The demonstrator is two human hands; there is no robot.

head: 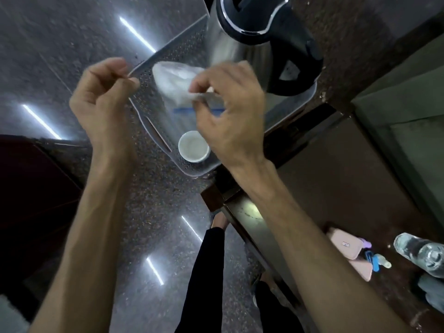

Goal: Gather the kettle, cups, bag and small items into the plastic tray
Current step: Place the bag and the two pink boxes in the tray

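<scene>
Dark speckled stone floor with strip-light glare; brown table edge running 12 to 5 o'clock. Plastic tray (153,131) overhanging that edge at center. Already in tray: kettle (252,44) at 1 o'clock, one white cup (193,146) at 6 o'clock of tray, zip bag (177,80) mid-tray. Left hand (105,99) curled narrow, pinching tray rim at 10 o'clock. Right hand (230,111) curled over bag, fingertips pinching it near blue seal. Roughly two-thirds done, by judgement. Left out at 4 o'clock: pink case (346,246), blue item (371,259), clear bottle (422,253). Second cup not visible. Kettle top cropped; bag contents blurred; tray's right side hidden under hand.
</scene>
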